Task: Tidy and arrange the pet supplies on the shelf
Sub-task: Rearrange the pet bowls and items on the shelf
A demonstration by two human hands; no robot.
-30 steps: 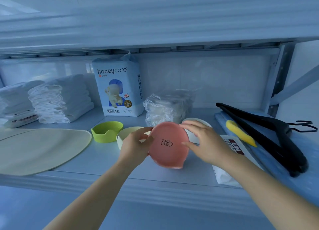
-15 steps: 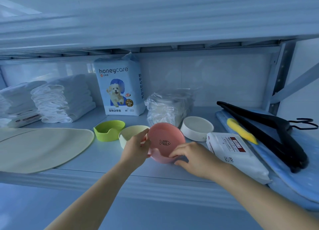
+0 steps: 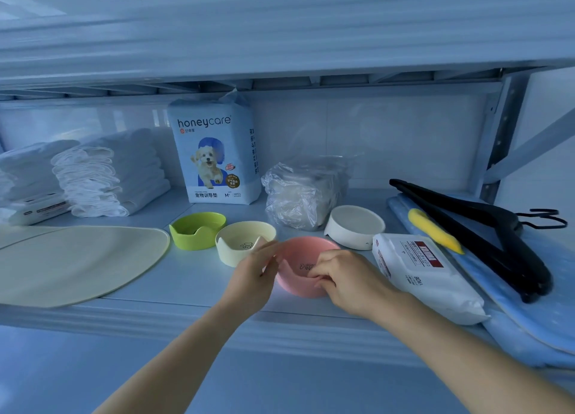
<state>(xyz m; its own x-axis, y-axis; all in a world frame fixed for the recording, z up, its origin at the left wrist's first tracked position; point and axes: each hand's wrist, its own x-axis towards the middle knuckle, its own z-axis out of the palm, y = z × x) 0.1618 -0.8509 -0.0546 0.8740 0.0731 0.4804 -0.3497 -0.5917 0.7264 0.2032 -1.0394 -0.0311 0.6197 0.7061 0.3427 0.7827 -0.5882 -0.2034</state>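
A pink pet bowl (image 3: 303,259) with a fish-bone print sits upright on the shelf (image 3: 186,276), near its front edge. My left hand (image 3: 253,276) pinches the bowl's left rim. My right hand (image 3: 345,280) grips the near right rim, fingers curled over the edge. A cream bowl (image 3: 241,242) with a paw print stands just left of the pink one, a green bowl (image 3: 196,230) further left, and a white bowl (image 3: 354,225) behind to the right.
A beige mat (image 3: 71,261) lies at the left. Folded white pads (image 3: 105,177), a honeycare pad pack (image 3: 216,158) and a crumpled plastic bag (image 3: 303,189) stand at the back. A wipes pack (image 3: 420,273), black hangers (image 3: 485,230) and a blue cushion (image 3: 529,320) fill the right.
The pink bowl, held tilted up facing me a second ago, has come down and now stands upright on the shelf. My right hand shifted from its right side to its near rim.
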